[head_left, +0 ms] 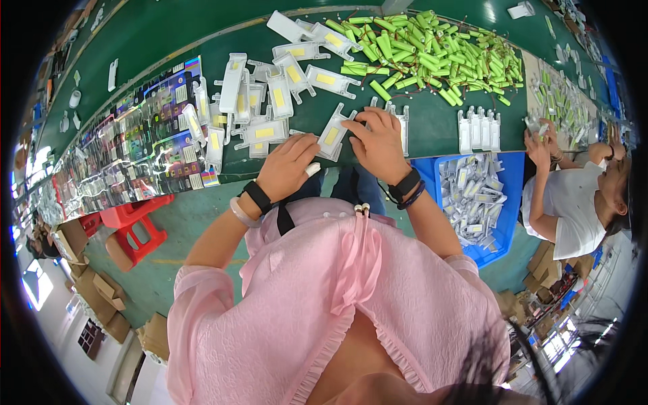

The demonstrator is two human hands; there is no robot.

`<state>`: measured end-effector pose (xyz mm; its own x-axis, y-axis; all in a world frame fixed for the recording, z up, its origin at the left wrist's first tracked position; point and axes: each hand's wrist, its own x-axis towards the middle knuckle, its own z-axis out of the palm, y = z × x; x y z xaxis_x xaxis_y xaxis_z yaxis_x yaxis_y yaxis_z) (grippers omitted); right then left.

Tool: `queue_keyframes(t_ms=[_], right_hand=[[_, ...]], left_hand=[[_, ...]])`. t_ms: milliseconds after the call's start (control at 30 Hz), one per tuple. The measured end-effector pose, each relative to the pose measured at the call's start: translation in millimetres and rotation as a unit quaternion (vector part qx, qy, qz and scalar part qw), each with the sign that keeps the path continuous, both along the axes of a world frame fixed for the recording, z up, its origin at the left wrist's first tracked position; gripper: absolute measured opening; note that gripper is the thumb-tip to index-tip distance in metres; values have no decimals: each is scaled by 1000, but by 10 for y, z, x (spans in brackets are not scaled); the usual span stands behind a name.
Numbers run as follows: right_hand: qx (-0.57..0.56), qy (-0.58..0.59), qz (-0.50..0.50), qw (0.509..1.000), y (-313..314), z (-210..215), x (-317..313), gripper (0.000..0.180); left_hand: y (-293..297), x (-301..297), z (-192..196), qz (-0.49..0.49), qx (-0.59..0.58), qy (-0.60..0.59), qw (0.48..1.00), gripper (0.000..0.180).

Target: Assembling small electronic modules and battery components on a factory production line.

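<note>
My left hand (pixel 289 165) rests at the near edge of the green table (pixel 432 121), fingers curled beside a white plastic lamp part with a yellow strip (pixel 332 135). My right hand (pixel 378 142) presses on that same part from the right, fingers bent over its upper end. Several more white lamp parts with yellow strips (pixel 280 94) lie scattered just beyond my hands. A big heap of green cylindrical batteries with wires (pixel 439 54) sits further back to the right.
Flat printed packaging cards (pixel 148 142) cover the table's left. A row of upright white parts (pixel 478 129) stands at right. A blue bin of white parts (pixel 476 196) sits below the table. A co-worker in white (pixel 574 196) works at right. A red stool (pixel 131 226) stands at left.
</note>
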<state>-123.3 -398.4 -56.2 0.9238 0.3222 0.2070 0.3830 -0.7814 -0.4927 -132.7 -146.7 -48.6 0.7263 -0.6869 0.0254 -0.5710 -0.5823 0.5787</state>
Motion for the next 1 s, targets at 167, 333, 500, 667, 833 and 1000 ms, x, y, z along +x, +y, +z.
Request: queue_keyframes(t_ms=[167,333,500,667,833,1000], right_hand=[[34,-2,-14,999,67,0,18,32],[28,-9,-47,998,45,-37,46,28],[12,-20,-76,997,-28,-148,60,26],[10,-30,-83,996,177,-7,54,36],[1,1,-85,996,256,-36,41,38],[-34,-12,-125,991,82,-106,146,28]], left_hand=[[-166,68,35,-30,-5,-24,999,42],[-192,103,-18,-40,-44,-14,998,43],[-217,94,-82,-14,-7,-29,999,43],[-292,111,-15,-37,-2,-54,998,43],[-240,134,-7,-68,-8,-48,996,41],[-126,153,-104,-20,-40,42,998,43]])
